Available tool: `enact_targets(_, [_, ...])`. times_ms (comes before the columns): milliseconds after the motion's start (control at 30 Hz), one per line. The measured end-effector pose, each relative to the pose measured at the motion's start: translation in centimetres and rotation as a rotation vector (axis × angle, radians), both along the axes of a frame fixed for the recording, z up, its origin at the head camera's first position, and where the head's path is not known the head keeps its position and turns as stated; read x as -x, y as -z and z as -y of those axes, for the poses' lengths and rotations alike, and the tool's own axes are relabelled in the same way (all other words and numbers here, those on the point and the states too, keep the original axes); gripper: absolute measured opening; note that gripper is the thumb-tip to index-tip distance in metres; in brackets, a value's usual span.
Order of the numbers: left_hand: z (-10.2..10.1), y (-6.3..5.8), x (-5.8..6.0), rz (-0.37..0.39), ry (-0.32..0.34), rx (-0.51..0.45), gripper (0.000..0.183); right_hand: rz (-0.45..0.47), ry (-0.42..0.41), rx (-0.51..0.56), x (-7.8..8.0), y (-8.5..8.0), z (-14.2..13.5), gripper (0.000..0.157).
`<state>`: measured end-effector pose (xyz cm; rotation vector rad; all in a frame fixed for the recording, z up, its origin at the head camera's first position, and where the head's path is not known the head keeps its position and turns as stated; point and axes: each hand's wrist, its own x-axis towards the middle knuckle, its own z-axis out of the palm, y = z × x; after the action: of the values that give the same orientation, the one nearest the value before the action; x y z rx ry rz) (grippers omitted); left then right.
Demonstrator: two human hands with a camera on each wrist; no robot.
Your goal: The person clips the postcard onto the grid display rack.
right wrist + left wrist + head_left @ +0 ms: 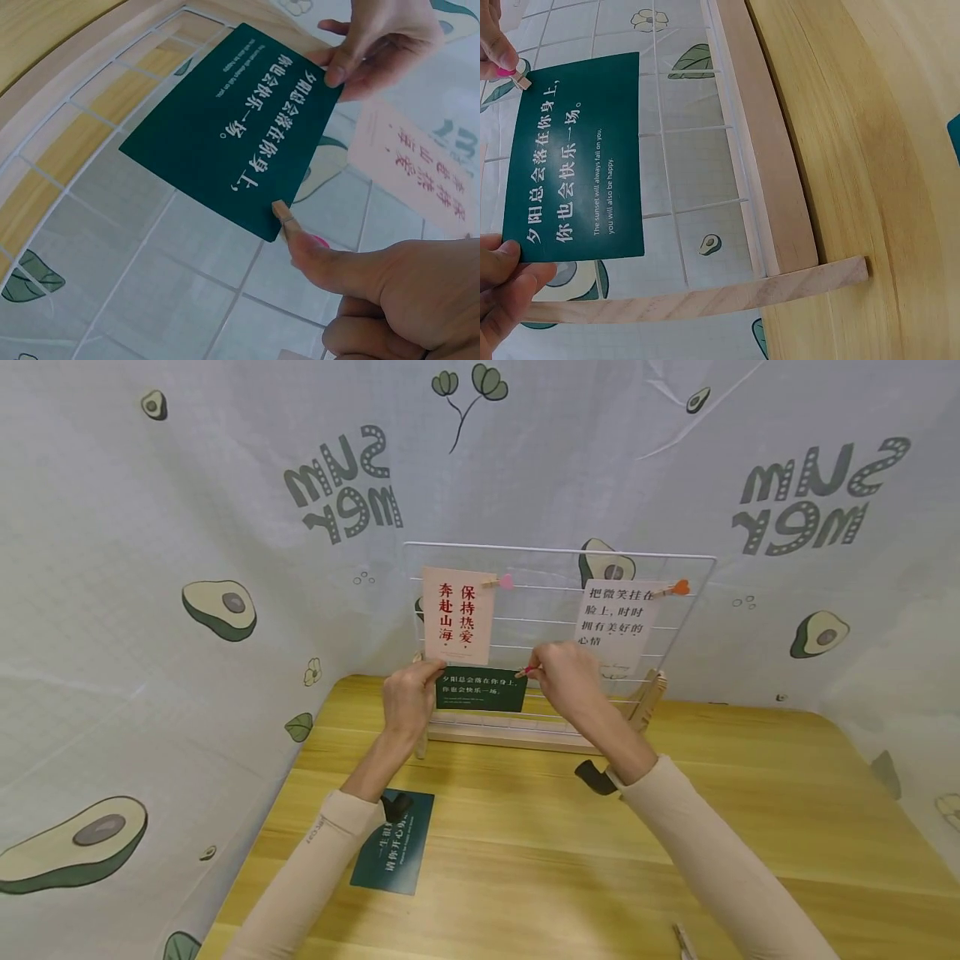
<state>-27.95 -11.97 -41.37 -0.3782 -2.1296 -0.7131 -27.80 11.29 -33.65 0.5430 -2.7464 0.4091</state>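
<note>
A dark green card point(480, 690) with white writing is held up against the white wire grid rack point(540, 632), below a pink card point(459, 617). My left hand point(408, 697) pinches its left upper corner between thumb and fingers, as the left wrist view shows. At the card's opposite upper corner, my right hand point(566, 681) pinches a small wooden clothespin point(284, 214) with a pink-red ornament, mostly covered by the fingers. The clothespin's tip overlaps the card's edge in the right wrist view.
A white card point(618, 618) hangs at the rack's right under an orange heart clothespin point(678, 587); a pink heart clothespin point(506, 582) is on the pink card. Another green card point(405, 852) lies on the wooden table point(540, 827), with a small clothespin-like item point(684, 942) near the front edge.
</note>
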Motion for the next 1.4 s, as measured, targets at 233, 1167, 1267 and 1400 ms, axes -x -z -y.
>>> enact_targets(233, [-0.3,0.2,-0.1,-0.007,-0.012,0.007,0.008,-0.03,0.009,-0.09,0.0,-0.1,0.7,0.009])
enact_targets(1167, [-1.6,0.4,-0.4,-0.012,-0.184,0.0,0.008,-0.157,0.027,-0.14,0.1,0.6,1.1,0.012])
enact_targets(1267, [-1.6,0.5,-0.4,-0.008,-0.182,-0.002,0.009,-0.159,0.023,-0.138,0.1,0.7,1.1,0.012])
enact_targets(1400, [-1.6,0.5,-0.5,0.002,-0.175,0.003,0.01,-0.174,0.017,-0.14,0.0,0.7,1.0,0.012])
